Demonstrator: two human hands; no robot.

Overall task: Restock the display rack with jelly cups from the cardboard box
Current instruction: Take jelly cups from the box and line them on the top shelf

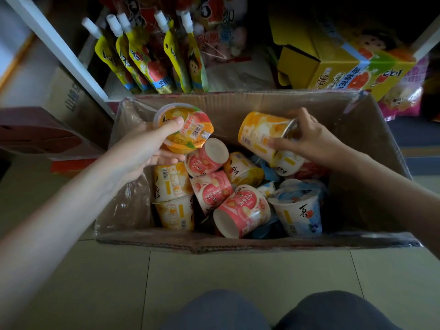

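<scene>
An open cardboard box (250, 103) stands on the floor in front of me, holding several jelly cups in pink (240, 210), yellow (172, 181) and blue (297, 210), lying jumbled. My left hand (147, 148) grips an orange-lidded jelly cup (185, 128) above the box's left side, its lid facing me. My right hand (307, 139) grips a taller yellow-orange cup (259, 134) lying on its side over the right half of the box. The display rack (59, 46) rises behind the box.
On the rack's low shelf stand several yellow spouted pouches (145, 58) and a yellow printed carton (345, 65). Brown cartons (66, 101) and a red one (35, 132) sit at the left. Tiled floor (238, 277) lies between the box and my knees (262, 313).
</scene>
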